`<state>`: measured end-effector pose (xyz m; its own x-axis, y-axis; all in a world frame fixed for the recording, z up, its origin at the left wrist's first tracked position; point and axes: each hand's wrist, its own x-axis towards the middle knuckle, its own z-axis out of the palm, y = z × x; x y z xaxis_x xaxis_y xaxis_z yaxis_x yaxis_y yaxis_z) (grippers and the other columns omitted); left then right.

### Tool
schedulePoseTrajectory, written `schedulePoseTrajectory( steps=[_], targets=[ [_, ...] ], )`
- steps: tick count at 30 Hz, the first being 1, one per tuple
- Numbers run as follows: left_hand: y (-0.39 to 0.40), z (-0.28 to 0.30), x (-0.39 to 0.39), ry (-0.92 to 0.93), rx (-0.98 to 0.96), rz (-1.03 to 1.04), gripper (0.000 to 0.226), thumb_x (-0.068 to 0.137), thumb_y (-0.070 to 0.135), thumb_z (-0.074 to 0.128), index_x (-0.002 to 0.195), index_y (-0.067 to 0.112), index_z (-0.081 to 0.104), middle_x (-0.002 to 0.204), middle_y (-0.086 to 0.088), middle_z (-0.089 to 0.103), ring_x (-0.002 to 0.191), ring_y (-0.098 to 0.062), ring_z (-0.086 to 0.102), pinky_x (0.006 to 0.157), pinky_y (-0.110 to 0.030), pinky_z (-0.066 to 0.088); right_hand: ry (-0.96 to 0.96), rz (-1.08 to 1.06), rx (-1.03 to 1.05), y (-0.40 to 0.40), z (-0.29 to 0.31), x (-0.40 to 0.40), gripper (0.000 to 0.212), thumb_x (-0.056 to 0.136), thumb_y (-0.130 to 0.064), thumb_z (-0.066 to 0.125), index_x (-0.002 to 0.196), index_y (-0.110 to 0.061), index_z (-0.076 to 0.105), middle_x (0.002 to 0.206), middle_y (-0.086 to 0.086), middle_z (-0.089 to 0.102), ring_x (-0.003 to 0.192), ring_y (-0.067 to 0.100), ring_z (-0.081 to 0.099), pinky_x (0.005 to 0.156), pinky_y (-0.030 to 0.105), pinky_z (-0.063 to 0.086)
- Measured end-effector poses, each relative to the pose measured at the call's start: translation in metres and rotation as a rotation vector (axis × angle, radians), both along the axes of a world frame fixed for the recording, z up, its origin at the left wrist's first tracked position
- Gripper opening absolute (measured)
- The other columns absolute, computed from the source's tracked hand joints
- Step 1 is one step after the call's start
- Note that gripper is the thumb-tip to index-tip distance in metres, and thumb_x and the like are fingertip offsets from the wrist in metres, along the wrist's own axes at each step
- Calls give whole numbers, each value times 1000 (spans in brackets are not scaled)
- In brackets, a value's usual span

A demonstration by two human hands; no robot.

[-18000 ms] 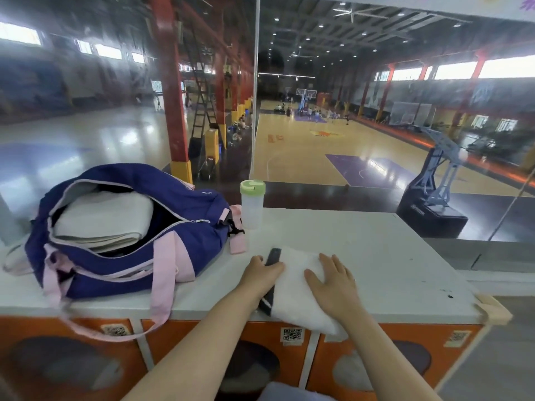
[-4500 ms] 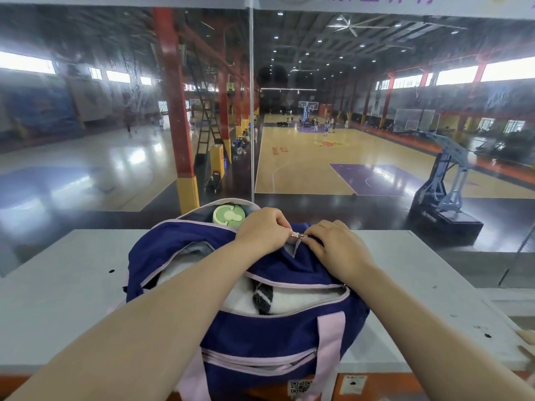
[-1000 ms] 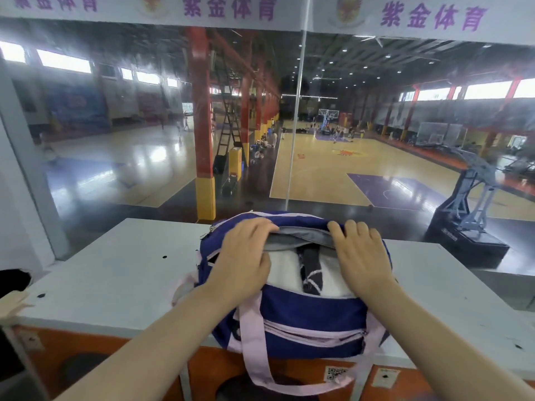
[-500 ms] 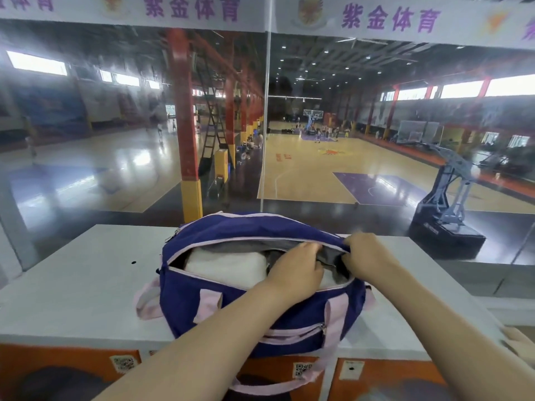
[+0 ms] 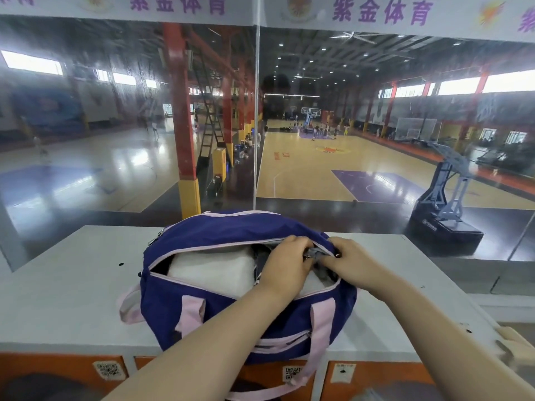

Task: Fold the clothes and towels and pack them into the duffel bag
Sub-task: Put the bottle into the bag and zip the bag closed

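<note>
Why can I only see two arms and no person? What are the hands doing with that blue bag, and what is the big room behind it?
The camera sits on the person's head and looks forward and down, so you see only their own arms reaching out. There is no machine here, just two bare hands.

The purple-blue duffel bag with pink straps stands on a white counter. Its top is mostly open, and a folded white towel lies inside, with some darker cloth beside it.

The left hand and the right hand meet at the right end of the bag's opening. They pinch something small there, probably the zipper pull, but it is too tiny to be sure.

Behind the counter is a glass wall. Through it you look down on an indoor basketball court.
</note>
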<state>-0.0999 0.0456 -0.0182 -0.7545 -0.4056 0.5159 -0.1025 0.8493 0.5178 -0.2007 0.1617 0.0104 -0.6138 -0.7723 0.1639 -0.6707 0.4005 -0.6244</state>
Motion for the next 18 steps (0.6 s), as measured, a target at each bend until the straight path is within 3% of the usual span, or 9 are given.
schedulePoseTrajectory(
  steps=[3, 6, 12, 18],
  targets=[
    [-2, 2, 3, -28, -61, -27, 25, 86, 11, 61, 109, 17, 64, 108, -4, 60, 98, -20, 57, 82, -25, 40, 78, 2, 28, -4, -3, 0, 33, 76, -40, 72, 87, -12, 58, 83, 2, 64, 77, 20, 60, 74, 36, 48],
    [-5, 3, 7, -100, -129, -33, 23, 90, 12, 56, 112, 16, 60, 112, -5, 60, 101, -22, 58, 85, -33, 46, 160, 10, 98, -10, -2, 1, 39, 74, -52, 71, 86, -15, 62, 82, -2, 66, 77, 16, 60, 76, 37, 51],
    [-10, 17, 14, -164, -281, 11, 18, 91, 18, 56, 108, 12, 59, 107, -8, 65, 97, -27, 61, 81, -38, 46, 154, 16, 59, -12, 3, 5, 36, 80, -44, 71, 79, -9, 65, 75, 4, 68, 73, 21, 62, 72, 38, 49],
    [-8, 21, 18, -122, -229, 41, 18, 88, 20, 62, 97, 13, 48, 96, -6, 60, 83, -26, 59, 73, -43, 49, 173, 16, 68, -14, 6, 8, 23, 84, -38, 63, 78, -16, 64, 76, -1, 67, 72, 18, 62, 74, 40, 53]
  ],
)
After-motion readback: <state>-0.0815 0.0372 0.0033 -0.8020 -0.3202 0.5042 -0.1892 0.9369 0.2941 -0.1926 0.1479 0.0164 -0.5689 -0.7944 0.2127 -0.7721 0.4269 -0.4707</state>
